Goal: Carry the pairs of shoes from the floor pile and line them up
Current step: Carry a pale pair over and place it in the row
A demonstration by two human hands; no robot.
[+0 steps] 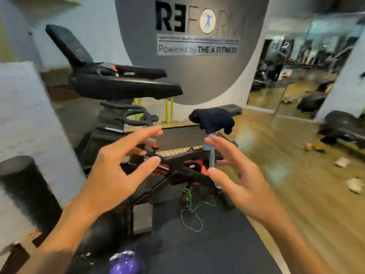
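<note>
Both my hands are raised in front of me with fingers spread and nothing in them. My left hand [120,167] hovers over the frame of an exercise bike [122,88]. My right hand [237,175] is beside it, palm turned inward. Far off on the wooden floor at the right lie several blurred shoes: a white one [355,185], another white one [341,162] and a tan pair [314,147]. They are too blurred to make out in detail.
The black exercise bike stands directly ahead, its saddle [213,119] just beyond my hands. A black foam roller [25,186] is at the left against a pillar. A purple kettlebell [126,263] sits low in front. A green cord [195,206] lies on the dark mat. Mirrors line the right wall.
</note>
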